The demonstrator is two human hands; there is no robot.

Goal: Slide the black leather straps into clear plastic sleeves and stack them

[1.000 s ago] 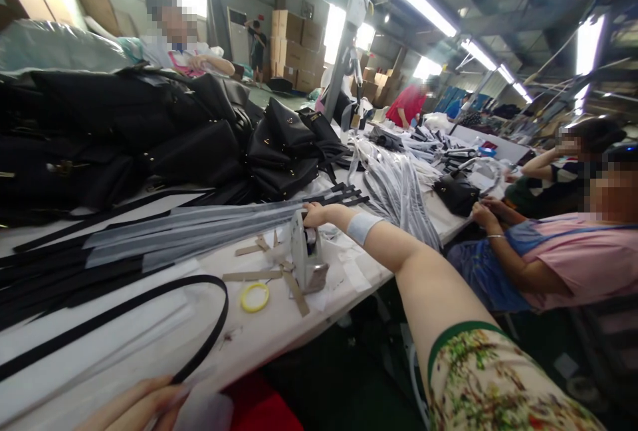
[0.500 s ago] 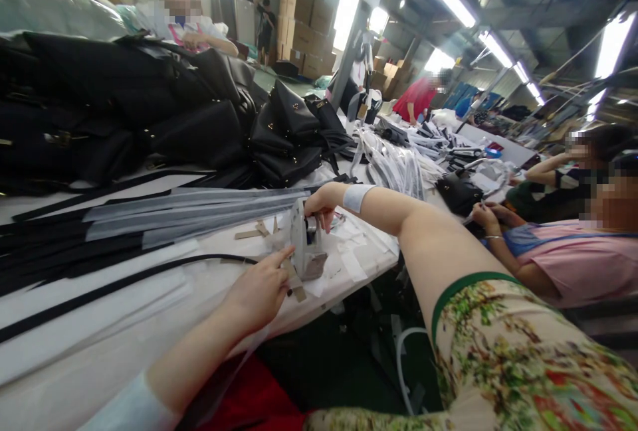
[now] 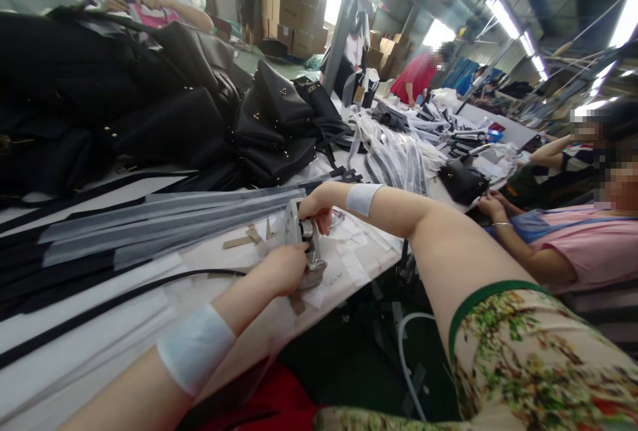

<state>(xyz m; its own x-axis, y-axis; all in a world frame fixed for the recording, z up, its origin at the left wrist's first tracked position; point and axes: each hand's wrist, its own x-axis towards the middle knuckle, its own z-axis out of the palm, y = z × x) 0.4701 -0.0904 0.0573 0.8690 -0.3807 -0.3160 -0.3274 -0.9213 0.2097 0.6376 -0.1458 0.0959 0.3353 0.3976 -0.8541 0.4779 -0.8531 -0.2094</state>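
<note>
Plainly, right hand (image 3: 318, 206) on dispenser (image 3: 292, 224), perhaps a roll (image 3: 306, 228) inside

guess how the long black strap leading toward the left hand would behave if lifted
The long black strap is probably bendy yet a little springy, since it bows smoothly without kinks. It's likely light too, being so thin and narrow.

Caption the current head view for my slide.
Left hand and right hand at a small grey device on the worktable, strips alongside, black bags heaped beyond.
</note>
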